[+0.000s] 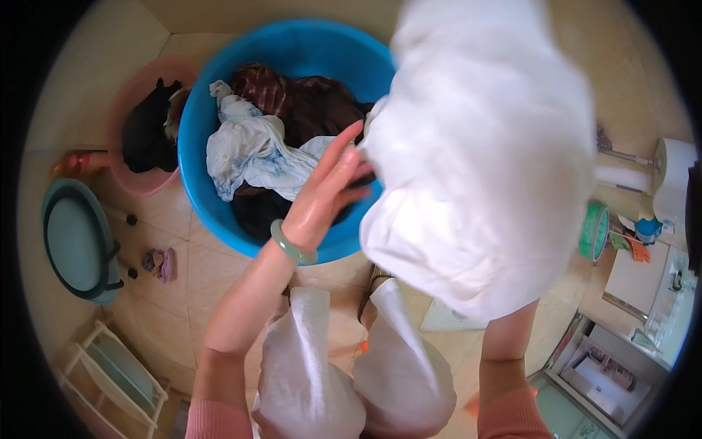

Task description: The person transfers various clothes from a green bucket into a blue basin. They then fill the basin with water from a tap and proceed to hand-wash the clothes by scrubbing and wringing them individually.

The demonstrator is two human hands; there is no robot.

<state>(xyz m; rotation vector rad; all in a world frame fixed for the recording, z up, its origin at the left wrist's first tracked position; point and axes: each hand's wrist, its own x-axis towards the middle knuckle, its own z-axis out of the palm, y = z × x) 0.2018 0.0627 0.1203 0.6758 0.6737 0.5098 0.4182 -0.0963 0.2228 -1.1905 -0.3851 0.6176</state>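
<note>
Far left: grey-green oval lid (73,241) on the tiled floor, white rack (110,377) below it. Pink basin (128,110) with dark clothes sits next to and touching the blue tub (292,51). Tub holds a white-blue cloth (248,150) on top of dark brown garments (314,106). Left hand (325,190), jade-green bangle (292,245) on the wrist, is over the tub's near rim, open with fingers straight and close together, tips touching the edge of the white garment (482,146). That garment is lifted up, blurred, right of the tub, covering the right hand: grip not visible, can't tell. Far right: toilet roll on holder (673,172), green tape roll (596,230).
</note>
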